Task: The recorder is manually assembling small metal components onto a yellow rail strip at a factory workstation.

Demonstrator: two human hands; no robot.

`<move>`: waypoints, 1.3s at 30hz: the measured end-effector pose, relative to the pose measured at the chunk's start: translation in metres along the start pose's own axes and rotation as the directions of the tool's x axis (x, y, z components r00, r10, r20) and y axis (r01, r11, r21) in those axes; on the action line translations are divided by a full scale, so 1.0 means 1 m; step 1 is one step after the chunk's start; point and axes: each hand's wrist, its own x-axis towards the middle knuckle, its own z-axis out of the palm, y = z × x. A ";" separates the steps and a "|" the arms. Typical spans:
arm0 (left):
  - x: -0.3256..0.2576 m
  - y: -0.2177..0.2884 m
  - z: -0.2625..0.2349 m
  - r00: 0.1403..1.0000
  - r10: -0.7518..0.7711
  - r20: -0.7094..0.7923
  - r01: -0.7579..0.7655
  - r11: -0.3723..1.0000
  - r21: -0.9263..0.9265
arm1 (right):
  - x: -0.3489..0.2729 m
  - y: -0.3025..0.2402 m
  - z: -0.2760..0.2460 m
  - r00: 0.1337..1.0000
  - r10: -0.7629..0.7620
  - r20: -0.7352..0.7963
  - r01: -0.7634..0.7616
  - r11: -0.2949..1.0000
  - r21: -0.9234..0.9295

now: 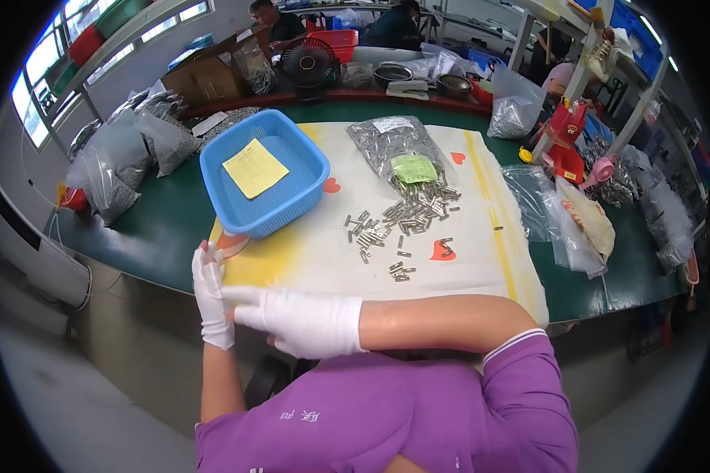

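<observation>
Both my hands wear white gloves and are close together at the table's near left edge. My left hand (211,298) is upright with its fingers stretched up, bare fingertips showing. Across my body reaches my right hand (296,319), its fingers extended to the left glove near the palm and wrist; whether they touch it is hard to make out. No object shows in either hand. Just beyond them, a blue plastic basket (292,206) has a yellow paper slip (255,169) in it. Small metal parts (410,211) spill from a clear plastic bag (394,142) with a green label (413,168).
A white and yellow cloth (308,264) with red hearts covers part of the green table (166,244). Filled plastic bags (118,169) stand at left. Empty-looking bags (560,221) lie at right, near a red tool (564,134). Behind are a black fan (308,63) and metal bowls (392,73).
</observation>
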 end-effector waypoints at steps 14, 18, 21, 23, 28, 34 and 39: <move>0.131 0.051 0.009 0.951 0.238 0.199 -0.287 0.920 0.268 | 0.100 0.123 -0.064 0.825 0.373 -0.424 -0.506 0.822 -0.262; 0.122 0.052 0.005 0.925 0.251 0.287 -0.301 0.942 0.147 | 0.141 0.159 -0.053 0.437 0.741 -0.509 -0.796 0.582 0.164; 0.123 0.042 0.012 0.927 0.274 0.258 -0.293 0.955 0.039 | 0.148 0.190 -0.053 0.428 0.726 -0.539 -0.686 0.649 0.329; 0.129 0.044 0.008 0.950 0.165 0.267 -0.203 0.972 0.122 | 0.145 0.198 -0.057 0.517 0.716 -0.469 -0.657 0.683 0.320; 0.160 0.042 -0.036 0.974 -0.082 0.210 0.050 0.987 0.155 | 0.135 0.179 -0.098 0.591 0.560 -0.581 -0.302 0.821 0.484; 0.223 0.011 -0.081 0.992 -0.064 0.107 0.039 0.975 0.219 | 0.066 0.248 -0.139 0.385 0.669 -0.636 -0.739 0.636 0.222; 0.189 0.024 -0.060 0.916 0.400 -0.008 -0.155 0.372 0.915 | 0.021 0.273 -0.101 0.283 0.855 -0.434 -0.943 0.331 0.039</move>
